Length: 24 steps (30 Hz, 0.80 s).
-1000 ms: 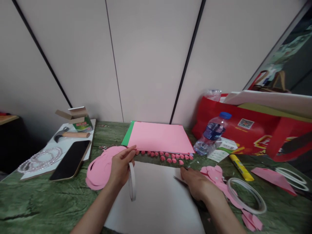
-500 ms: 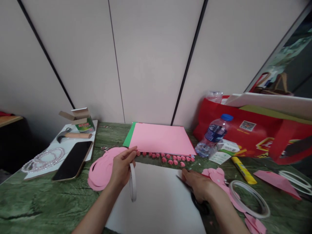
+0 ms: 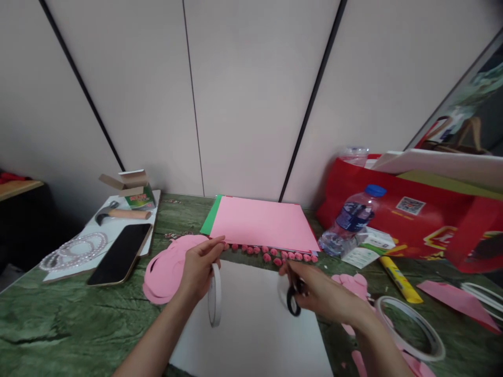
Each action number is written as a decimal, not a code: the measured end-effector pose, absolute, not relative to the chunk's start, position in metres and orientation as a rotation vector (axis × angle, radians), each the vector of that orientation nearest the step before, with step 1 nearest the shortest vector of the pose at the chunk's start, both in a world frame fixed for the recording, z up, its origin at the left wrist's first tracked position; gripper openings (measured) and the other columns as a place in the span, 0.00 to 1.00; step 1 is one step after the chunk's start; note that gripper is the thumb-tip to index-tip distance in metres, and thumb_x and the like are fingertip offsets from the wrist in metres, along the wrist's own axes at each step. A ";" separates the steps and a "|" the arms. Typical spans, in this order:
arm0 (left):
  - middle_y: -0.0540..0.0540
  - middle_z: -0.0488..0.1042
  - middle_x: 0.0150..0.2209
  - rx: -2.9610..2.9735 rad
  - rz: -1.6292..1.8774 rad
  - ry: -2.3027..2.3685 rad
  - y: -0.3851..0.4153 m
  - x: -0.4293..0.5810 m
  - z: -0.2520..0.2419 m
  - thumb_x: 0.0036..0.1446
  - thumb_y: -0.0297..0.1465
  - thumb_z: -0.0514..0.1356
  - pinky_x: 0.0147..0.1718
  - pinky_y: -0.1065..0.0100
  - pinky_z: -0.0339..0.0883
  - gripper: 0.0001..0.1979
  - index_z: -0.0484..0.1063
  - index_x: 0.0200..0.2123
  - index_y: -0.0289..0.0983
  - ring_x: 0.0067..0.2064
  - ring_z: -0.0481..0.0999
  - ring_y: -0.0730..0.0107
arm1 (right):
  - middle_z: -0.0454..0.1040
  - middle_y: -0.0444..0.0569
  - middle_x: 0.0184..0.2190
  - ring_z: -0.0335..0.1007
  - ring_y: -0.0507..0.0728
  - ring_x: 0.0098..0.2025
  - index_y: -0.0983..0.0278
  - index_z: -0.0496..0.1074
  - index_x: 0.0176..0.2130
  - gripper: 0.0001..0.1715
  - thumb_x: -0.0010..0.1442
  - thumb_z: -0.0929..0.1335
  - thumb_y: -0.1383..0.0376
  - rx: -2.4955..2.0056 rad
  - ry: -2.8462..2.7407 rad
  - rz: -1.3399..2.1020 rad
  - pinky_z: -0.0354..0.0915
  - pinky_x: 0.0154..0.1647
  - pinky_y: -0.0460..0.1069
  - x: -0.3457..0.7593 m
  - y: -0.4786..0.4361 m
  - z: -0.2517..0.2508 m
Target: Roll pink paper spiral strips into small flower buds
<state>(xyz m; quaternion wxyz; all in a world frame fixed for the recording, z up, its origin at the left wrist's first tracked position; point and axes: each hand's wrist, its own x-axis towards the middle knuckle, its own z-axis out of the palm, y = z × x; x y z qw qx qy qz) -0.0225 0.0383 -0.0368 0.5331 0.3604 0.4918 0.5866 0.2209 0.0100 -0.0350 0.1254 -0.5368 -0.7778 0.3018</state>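
Note:
My left hand (image 3: 199, 268) is closed on a narrow roll of white tape (image 3: 218, 299), which hangs on edge below the fingers. Beneath both hands lies a white sheet (image 3: 255, 337). My right hand (image 3: 320, 290) grips a pair of scissors (image 3: 291, 302) over the sheet's right side, with the black handle loops hanging down and the blades mostly hidden by the fingers. Just beyond the sheet runs a row of small pink paper rosettes (image 3: 266, 257). Pink paper discs (image 3: 167, 277) are heaped left of my left hand.
Pink paper (image 3: 263, 222) lies stacked at the back. To the right are a water bottle (image 3: 351, 220), a red bag (image 3: 416, 204), a yellow glue tube (image 3: 401, 280) and a larger tape roll (image 3: 437, 343). A phone (image 3: 120, 255), hammer (image 3: 128, 213) and beads (image 3: 74, 251) lie left.
My right hand has lifted the scissors off the sheet's right edge and turned them, so the handle loops now hang down. The left hand keeps the tape roll almost in place.

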 end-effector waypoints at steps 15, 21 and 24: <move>0.46 0.76 0.25 0.955 1.333 1.181 0.039 -0.023 -0.045 0.39 0.31 0.65 0.11 0.77 0.49 0.17 0.75 0.36 0.32 0.15 0.59 0.83 | 0.66 0.46 0.40 0.62 0.55 0.43 0.60 0.69 0.39 0.23 0.41 0.72 0.73 -0.923 -2.256 0.982 0.60 0.45 0.49 0.156 -0.007 -0.012; 0.46 0.76 0.26 0.976 1.278 1.173 0.039 -0.022 -0.046 0.39 0.31 0.65 0.11 0.77 0.49 0.14 0.76 0.33 0.32 0.14 0.59 0.84 | 0.65 0.47 0.42 0.60 0.53 0.45 0.60 0.68 0.42 0.32 0.39 0.60 0.83 -0.913 -2.293 0.919 0.59 0.46 0.48 0.154 -0.008 -0.017; 0.47 0.75 0.25 0.990 1.248 1.195 0.038 -0.022 -0.046 0.39 0.31 0.65 0.11 0.77 0.49 0.14 0.76 0.32 0.32 0.14 0.59 0.84 | 0.65 0.47 0.42 0.59 0.54 0.45 0.60 0.68 0.41 0.36 0.34 0.57 0.83 -0.921 -2.354 0.895 0.59 0.46 0.48 0.154 -0.007 -0.016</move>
